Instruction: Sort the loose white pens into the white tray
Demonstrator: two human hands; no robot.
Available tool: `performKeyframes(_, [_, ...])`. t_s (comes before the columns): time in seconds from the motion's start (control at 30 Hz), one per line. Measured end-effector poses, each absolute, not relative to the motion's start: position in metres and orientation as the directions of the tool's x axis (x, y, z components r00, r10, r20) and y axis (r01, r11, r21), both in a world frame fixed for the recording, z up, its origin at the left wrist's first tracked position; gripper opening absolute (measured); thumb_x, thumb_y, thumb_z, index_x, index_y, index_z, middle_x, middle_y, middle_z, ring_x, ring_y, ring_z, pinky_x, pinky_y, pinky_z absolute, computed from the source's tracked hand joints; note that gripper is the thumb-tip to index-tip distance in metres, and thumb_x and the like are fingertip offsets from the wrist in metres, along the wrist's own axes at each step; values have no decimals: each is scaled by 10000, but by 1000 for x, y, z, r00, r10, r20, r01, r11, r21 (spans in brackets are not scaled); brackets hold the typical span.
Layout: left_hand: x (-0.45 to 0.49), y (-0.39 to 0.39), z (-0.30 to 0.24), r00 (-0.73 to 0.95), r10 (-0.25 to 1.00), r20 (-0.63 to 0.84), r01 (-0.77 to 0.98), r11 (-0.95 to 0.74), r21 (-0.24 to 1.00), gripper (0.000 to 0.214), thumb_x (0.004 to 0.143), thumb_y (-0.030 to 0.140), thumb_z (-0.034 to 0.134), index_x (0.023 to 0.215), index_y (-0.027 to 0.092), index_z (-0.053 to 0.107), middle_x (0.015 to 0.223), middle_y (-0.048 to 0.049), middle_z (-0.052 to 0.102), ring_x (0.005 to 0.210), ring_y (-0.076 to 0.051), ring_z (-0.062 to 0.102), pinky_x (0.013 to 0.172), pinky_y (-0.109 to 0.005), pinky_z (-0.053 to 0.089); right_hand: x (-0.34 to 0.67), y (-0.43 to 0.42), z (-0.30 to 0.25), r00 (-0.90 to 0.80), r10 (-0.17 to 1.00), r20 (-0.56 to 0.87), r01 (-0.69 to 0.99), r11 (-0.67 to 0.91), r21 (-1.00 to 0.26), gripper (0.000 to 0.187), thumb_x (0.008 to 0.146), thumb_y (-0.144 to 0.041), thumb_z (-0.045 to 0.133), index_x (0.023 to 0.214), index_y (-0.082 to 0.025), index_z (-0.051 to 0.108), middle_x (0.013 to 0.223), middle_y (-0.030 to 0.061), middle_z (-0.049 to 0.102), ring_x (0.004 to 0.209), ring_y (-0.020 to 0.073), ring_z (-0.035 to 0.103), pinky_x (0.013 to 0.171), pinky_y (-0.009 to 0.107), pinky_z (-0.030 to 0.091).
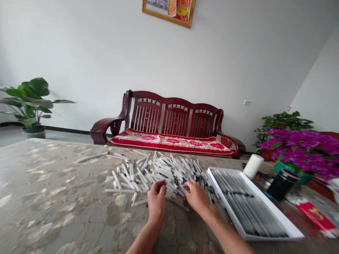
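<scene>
the white tray (pixel 278 213) at 3 o'clock is already lined with pens, yet a big loose pile of pens (pixel 164 169) sits at 12 on the marble table (pixel 53 197). our left hand (pixel 156 199) curls into the pile. gripping one? we cannot tell. our right hand (pixel 196 195) lies loosely open on it, fingertips buried. the tray's rows blur together.

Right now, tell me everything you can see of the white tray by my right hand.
The tray is white, shallow and rectangular, maybe card or plastic. It lies flat on the table, right of your right hand, running away from you. Dark and grey pens lie lengthwise inside, nearly filling it. The loose pile reaches its left edge.
</scene>
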State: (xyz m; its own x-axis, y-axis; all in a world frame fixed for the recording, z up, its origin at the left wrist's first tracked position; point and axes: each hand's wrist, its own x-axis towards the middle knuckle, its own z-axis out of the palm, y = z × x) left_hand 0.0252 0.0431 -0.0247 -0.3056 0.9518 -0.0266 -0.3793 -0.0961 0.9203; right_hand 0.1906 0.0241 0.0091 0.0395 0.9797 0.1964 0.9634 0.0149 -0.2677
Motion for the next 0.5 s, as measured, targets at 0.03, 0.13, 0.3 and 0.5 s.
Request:
performKeyframes(0.03, [25, 43, -25, -308, 951, -29, -376, -94, 922, 276, 577, 358, 699, 781, 172, 688, 769, -60, 711, 704, -198, 625, 674, -320, 492, 189, 23, 10, 32, 979, 203, 963, 24, -268, 173, 856, -208, 573, 957, -241, 709, 1020, 16, 702, 941, 162, 666, 746, 217, 417])
performKeyframes(0.13, [26, 43, -25, -310, 950, -19, -363, -100, 926, 257, 582, 346, 695, 770, 171, 689, 772, -64, 713, 713, -203, 626, 669, -319, 493, 184, 19, 12, 5, 983, 185, 968, 41, -248, 138, 865, -231, 578, 917, -239, 705, 1001, 15, 700, 921, 161, 670, 735, 220, 416])
performKeyframes(0.3, [27, 41, -25, -296, 955, -20, -363, -93, 927, 258, 593, 342, 683, 790, 175, 691, 758, -50, 701, 693, -191, 620, 647, -303, 485, 180, 14, 13, -8, 995, 97, 991, 21, -132, 136, 838, -194, 593, 942, -214, 678, 1014, 52, 709, 983, 204, 667, 745, 246, 421])
performKeyframes(0.5, [29, 40, -27, -246, 969, -32, -365, -62, 929, 242, 600, 308, 672, 802, 177, 697, 783, -60, 719, 686, -194, 642, 606, -292, 481, 188, 9, 17, 53, 993, 110, 994, -43, -96, 140, 884, -163, 527, 910, -205, 658, 1010, 65, 724, 956, 199, 675, 724, 246, 411])
